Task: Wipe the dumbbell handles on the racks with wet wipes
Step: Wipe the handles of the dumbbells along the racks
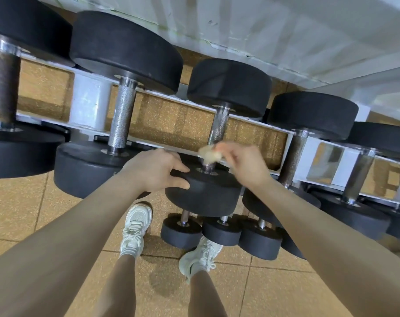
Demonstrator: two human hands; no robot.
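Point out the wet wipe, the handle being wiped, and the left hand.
wet wipe point(207, 154), head view, crumpled middle.
dumbbell handle point(219, 126), head view, knurled shaft above the wipe.
left hand point(156, 171), head view, back of the hand.

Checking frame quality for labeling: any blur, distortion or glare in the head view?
Head view: right hand and wipe are motion-blurred; left hand on the dumbbell is sharp; wide-angle bending curves the rack and wall; glare spots on the chrome handles; soft shadows fall on the floor.
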